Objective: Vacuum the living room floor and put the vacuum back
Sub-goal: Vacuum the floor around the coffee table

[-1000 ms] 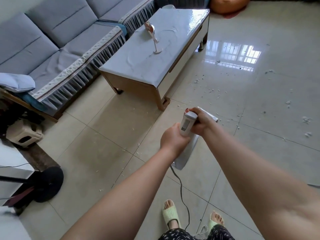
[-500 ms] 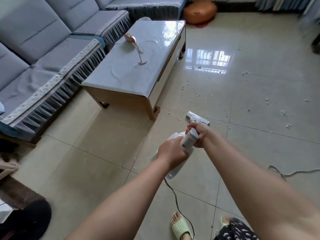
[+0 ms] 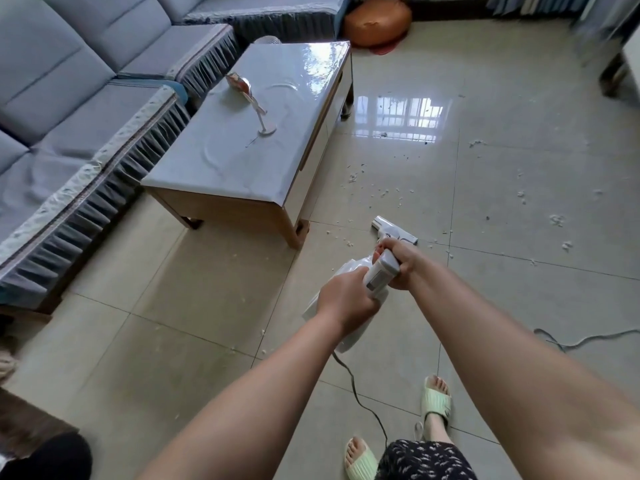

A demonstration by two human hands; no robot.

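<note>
We see both arms stretched forward over the tiled floor [image 3: 207,306], holding a white vacuum [image 3: 346,271] out in front. The left hand [image 3: 346,301] is curled tight around the body of the vacuum, and the right hand [image 3: 403,263] is wrapped around the handle just beyond it — both closed fully on the machine. Its nozzle [image 3: 394,232] rests on the floor near the corner of the coffee table [image 3: 242,168], and its cord [image 3: 360,400] trails back between the feet in pale green slippers [image 3: 436,401]. White crumbs [image 3: 374,188] lie scattered over the tiles ahead and to the right of the nozzle. A grey sofa [image 3: 69,98] stands along the left, beside the coffee table.
</note>
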